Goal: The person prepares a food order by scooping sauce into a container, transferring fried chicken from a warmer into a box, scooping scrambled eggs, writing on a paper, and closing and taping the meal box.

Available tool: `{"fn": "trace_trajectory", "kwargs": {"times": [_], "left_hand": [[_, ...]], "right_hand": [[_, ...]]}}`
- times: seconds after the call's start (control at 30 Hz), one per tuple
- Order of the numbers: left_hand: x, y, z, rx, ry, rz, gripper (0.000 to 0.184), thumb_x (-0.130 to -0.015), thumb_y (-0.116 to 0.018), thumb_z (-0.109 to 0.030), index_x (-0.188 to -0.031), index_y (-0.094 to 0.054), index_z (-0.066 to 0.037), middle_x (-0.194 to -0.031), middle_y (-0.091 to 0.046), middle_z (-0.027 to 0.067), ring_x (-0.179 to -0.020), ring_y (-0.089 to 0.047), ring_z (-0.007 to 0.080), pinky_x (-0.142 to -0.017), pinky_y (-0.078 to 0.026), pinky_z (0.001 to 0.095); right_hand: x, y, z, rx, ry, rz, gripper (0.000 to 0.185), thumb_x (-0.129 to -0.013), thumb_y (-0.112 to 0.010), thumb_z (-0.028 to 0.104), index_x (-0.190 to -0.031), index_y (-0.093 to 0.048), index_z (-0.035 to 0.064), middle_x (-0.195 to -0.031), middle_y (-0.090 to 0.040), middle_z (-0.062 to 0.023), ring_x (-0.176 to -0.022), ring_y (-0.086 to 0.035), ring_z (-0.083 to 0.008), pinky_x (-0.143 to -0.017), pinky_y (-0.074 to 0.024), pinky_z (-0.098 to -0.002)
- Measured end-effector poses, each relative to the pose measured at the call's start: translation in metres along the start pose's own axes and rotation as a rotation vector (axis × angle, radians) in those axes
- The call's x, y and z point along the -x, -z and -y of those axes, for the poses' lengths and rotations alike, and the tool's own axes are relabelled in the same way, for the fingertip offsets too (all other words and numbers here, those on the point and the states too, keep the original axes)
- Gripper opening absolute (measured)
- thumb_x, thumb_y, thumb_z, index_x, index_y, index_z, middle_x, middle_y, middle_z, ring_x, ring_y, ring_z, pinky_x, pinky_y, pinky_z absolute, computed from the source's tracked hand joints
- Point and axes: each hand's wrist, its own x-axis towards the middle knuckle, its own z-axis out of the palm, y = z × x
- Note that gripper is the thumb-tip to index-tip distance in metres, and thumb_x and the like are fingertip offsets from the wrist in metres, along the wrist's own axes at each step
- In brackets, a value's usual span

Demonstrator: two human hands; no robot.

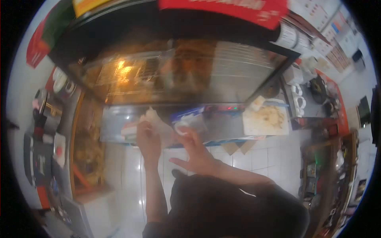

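Note:
My left hand [149, 139] has its fingers closed on a pale, thin paper or bag [159, 126] above the steel counter [226, 126]. To its right, my right hand [193, 152] is spread, thumb apart, with its fingertips near the edge of the pale sheet and a small white round thing. Behind my right hand lies a blue and white box or packet [188, 115]. A stack of whitish and red paper [129, 131] sits left of my left hand. The view is blurred, so finer contact is hard to tell.
A glass-fronted warming cabinet [234, 75] stands behind the counter. A stained white cutting board [266, 120] lies at the right. Shelves [327, 170] stand on the far right, and a wood-framed case [87, 146] on the left. White tiles [254, 158] cover the floor.

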Motion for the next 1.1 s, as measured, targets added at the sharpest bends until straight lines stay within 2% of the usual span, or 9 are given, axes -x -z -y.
{"fn": "trace_trajectory", "kwargs": {"times": [0.2, 0.23, 0.37, 0.47, 0.57, 0.77, 0.93, 1.03, 1.1], "left_hand": [[0.032, -0.113, -0.111, 0.21, -0.137, 0.767, 0.053, -0.084, -0.078, -0.012, -0.13, -0.053, -0.003, -0.134, -0.055, 0.0139, -0.117, -0.059, 0.024, -0.092, -0.052, 0.0341], [0.03, -0.13, -0.119, 0.192, -0.11, 0.753, 0.053, -0.084, -0.078, -0.012, -0.13, -0.053, -0.003, -0.134, -0.055, 0.0139, -0.117, -0.059, 0.024, -0.092, -0.052, 0.0341], [0.014, -0.219, -0.131, 0.216, -0.036, 0.186, 0.097, -0.089, -0.077, -0.03, -0.158, -0.014, -0.006, -0.16, -0.022, 0.0209, -0.146, -0.028, 0.0376, -0.116, -0.031, 0.0459], [-0.009, -0.266, -0.149, 0.508, 0.18, 0.298, 0.114, -0.093, -0.069, -0.045, -0.156, 0.019, -0.008, -0.164, 0.006, 0.0255, -0.151, -0.009, 0.0421, -0.12, -0.02, 0.0473], [-0.016, -0.294, -0.172, 0.422, 0.294, 0.201, 0.117, -0.094, -0.058, -0.06, -0.152, 0.029, -0.008, -0.161, 0.021, 0.0273, -0.152, 0.003, 0.0401, -0.122, -0.012, 0.0467], [-0.034, -0.311, -0.138, 0.342, 0.359, -0.001, 0.115, -0.092, -0.049, -0.072, -0.152, 0.029, -0.013, -0.163, 0.021, 0.022, -0.152, -0.005, 0.0331, -0.121, -0.014, 0.0436], [-0.061, -0.254, -0.09, 0.416, 0.318, -0.057, 0.112, -0.092, -0.049, -0.073, -0.155, 0.025, -0.017, -0.166, 0.007, 0.0168, -0.151, -0.012, 0.0316, -0.12, -0.017, 0.0468], [-0.077, -0.218, -0.085, 0.522, 0.334, -0.134, 0.105, -0.094, -0.049, -0.068, -0.158, 0.017, -0.018, -0.167, 0.005, 0.0129, -0.154, -0.002, 0.0306, -0.123, -0.009, 0.0497], [-0.084, -0.182, -0.061, 0.584, 0.198, -0.067, 0.101, -0.095, -0.049, -0.066, -0.159, 0.014, -0.019, -0.167, 0.006, 0.0118, -0.154, -0.002, 0.0294, -0.123, -0.009, 0.0499]], "right_hand": [[0.041, 0.118, -0.141, -0.416, -0.367, 0.032, 0.039, -0.083, -0.073, 0.006, -0.12, -0.062, 0.0061, -0.113, -0.066, -0.0123, -0.099, -0.067, -0.0271, -0.078, -0.0562, -0.0367], [0.049, 0.155, -0.157, 0.088, -0.409, 0.011, 0.026, -0.083, -0.071, 0.008, -0.109, -0.067, 0.0047, -0.1, -0.07, -0.0112, -0.091, -0.069, -0.0207, -0.075, -0.0549, -0.0347], [0.092, 0.29, -0.273, 0.046, -0.494, -0.124, 0.018, -0.078, -0.058, -0.009, -0.092, -0.066, 0.0001, -0.075, -0.064, -0.0113, -0.071, -0.066, -0.0173, -0.065, -0.0516, -0.0328], [0.082, 0.358, -0.347, 0.345, -0.469, -0.184, 0.012, -0.08, -0.06, 0.002, -0.09, -0.066, -0.0016, -0.075, -0.066, -0.0184, -0.071, -0.067, -0.0301, -0.066, -0.0518, -0.0374], [0.029, 0.375, -0.391, 0.413, -0.347, -0.319, 0.023, -0.081, -0.066, 0.014, -0.096, -0.069, -0.0037, -0.085, -0.068, -0.0249, -0.079, -0.067, -0.0423, -0.071, -0.0527, -0.0406], [-0.052, 0.331, -0.525, 0.409, -0.453, -0.148, 0.029, -0.088, -0.066, 0.019, -0.109, -0.068, -0.002, -0.101, -0.071, -0.0224, -0.094, -0.069, -0.0349, -0.079, -0.0529, -0.0393], [-0.058, 0.342, -0.507, -0.43, -0.607, -0.331, 0.028, -0.095, -0.063, 0.019, -0.112, -0.065, -0.0026, -0.107, -0.071, -0.018, -0.097, -0.068, -0.0301, -0.083, -0.0527, -0.0382], [-0.04, 0.388, -0.464, 0.267, -0.407, -0.267, 0.022, -0.098, -0.062, 0.014, -0.111, -0.064, -0.0032, -0.105, -0.072, -0.0145, -0.093, -0.068, -0.0263, -0.081, -0.0531, -0.0359], [-0.026, 0.409, -0.359, -0.027, -0.411, -0.776, 0.015, -0.098, -0.062, 0.008, -0.109, -0.064, -0.003, -0.096, -0.07, -0.0094, -0.088, -0.067, -0.0175, -0.078, -0.0529, -0.0312]]}}
